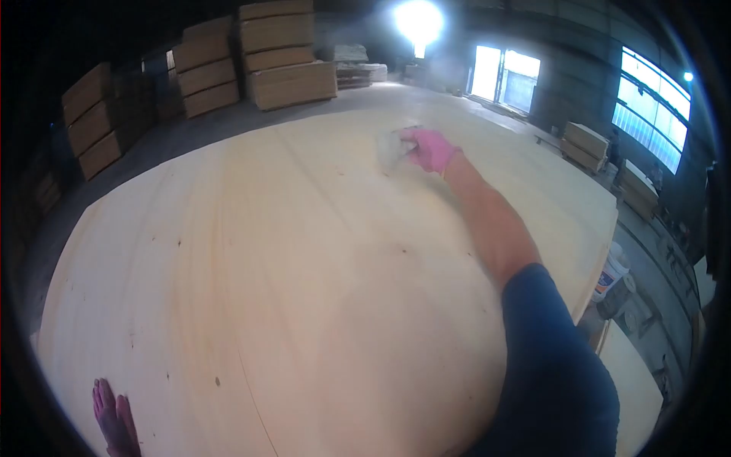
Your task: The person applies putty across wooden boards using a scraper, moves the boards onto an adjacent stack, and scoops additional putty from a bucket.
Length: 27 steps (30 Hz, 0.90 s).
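A large pale plywood sheet with wood grain, small dark knots and a thin dark crack fills most of the view. Near its far edge, my right hand in a pink glove is closed on a whitish, blurred pad-like thing, pressed against the sheet. Motion smears that thing, so its exact kind does not show. At the lower left, my left hand rests on the sheet's surface with fingers stretched out, holding nothing; it looks purplish, perhaps gloved.
Tall stacks of boards stand beyond the sheet's far left side. Lower board stacks are at the right. A white bucket stands beside the sheet's right edge, near another pale board. Bright windows light the hall.
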### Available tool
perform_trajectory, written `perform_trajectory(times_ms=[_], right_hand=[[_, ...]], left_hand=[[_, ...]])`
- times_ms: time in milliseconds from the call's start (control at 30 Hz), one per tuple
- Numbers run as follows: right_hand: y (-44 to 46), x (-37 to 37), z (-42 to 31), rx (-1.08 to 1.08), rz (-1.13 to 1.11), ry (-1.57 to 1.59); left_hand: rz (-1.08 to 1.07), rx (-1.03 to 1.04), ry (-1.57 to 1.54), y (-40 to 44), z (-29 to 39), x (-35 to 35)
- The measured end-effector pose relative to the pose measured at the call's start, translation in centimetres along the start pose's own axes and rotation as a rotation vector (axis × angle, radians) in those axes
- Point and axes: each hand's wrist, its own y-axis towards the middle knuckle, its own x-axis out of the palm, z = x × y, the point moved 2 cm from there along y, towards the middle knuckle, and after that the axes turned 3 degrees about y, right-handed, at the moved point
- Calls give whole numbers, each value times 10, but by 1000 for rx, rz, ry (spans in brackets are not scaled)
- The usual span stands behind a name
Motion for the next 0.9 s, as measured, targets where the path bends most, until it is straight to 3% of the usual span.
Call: perform_trajectory(times_ms=[33,133,167,233,333,433,533,633,733,833,900], right_hand=[[14,-11,21,48,-32,-239],[54,-32,60,191,-182,-1207],[74,-41,74,207,-219,-1450],[86,-27,76,184,-169,-1399],[34,42,19,249,5,-1212],[13,63,14,105,-114,-1168],[12,90,12,314,-38,-388],[36,118,27,264,161,68],[108,105,59,190,-3,-1134],[109,144,41,215,-39,-1192],[72,161,4,224,-178,-1224]], left_hand=[[61,44,50,4,8,-2],[-61,-495,-1023,8,14,-5],[-96,-429,-818,12,30,-7],[-179,-284,-392,15,32,-15],[-164,-317,-511,14,25,-15],[-174,-131,-136,11,26,-17],[-141,-110,-169,10,30,-26],[-143,-109,-156,14,30,-26],[-47,-328,-564,1,19,7],[-92,-320,-430,3,16,13],[-130,-306,-348,-2,15,10]])
